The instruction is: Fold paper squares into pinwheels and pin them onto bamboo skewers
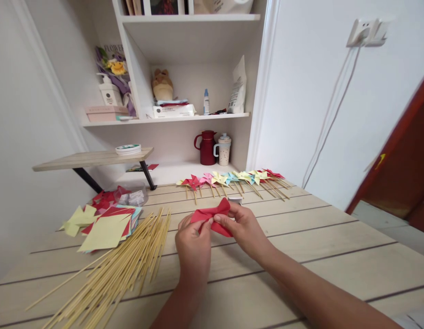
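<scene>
Fingers of left hand and right hand pinch folded red paper piece above pale wooden table; clear plastic container holds small white pieces, near bamboo sticks.

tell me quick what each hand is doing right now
Left hand: fingers pinched shut on the red paper.
Right hand: fingers pinched shut on the same red paper.

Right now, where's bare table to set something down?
Free: planks right of the right hand, out to the table edge, and near strip between forearms and bamboo sticks. Crowded: left side with paper squares; far edge with pinwheels.
</scene>
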Motion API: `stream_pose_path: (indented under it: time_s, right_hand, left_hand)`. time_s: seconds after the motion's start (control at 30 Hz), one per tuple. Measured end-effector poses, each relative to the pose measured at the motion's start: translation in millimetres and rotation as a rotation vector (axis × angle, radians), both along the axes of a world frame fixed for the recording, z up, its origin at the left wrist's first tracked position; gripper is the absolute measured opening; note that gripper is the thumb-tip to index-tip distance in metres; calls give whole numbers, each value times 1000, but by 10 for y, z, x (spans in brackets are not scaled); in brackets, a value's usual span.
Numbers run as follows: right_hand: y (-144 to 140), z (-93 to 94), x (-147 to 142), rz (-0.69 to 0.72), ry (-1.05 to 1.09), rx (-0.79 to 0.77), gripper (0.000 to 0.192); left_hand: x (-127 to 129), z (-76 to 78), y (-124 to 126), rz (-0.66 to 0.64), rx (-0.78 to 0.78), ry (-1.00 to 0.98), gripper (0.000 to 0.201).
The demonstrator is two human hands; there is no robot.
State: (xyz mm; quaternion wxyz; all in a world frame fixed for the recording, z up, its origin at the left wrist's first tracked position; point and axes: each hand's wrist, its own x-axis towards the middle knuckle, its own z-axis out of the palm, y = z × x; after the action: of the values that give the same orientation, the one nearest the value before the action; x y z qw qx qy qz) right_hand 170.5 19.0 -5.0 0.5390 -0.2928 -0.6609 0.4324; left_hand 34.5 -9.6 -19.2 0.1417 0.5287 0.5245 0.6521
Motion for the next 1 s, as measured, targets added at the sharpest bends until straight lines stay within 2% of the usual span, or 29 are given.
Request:
stream_pose_path:
  time_s: [0.13, 0.2, 0.37, 0.6, 0.7, 1.0]
  right_hand:
    - [31, -43, -22, 122, 155, -136, 19]
    - [38, -53, -35, 137, 202, -166, 19]
    - [40, -36, -42, 76, 178, -156, 21]
    - [46, -49, -9, -1, 39, -59, 17]
    - [41, -55, -13, -22, 3, -29, 16]
    - [20, -26, -5, -42, -10, 4, 10]
  left_hand:
    - [10, 35, -9, -17, -89, -49, 11]
    - [18, 70, -18, -47, -142, -87, 12]
    - [37, 115, -20, -201, -229, -196, 18]
    - [47, 90, 14, -317, -205, -367, 18]
    - [41, 66, 27, -289, -175, -328, 16]
    - [29, 11, 23, -84, -31, -224, 5]
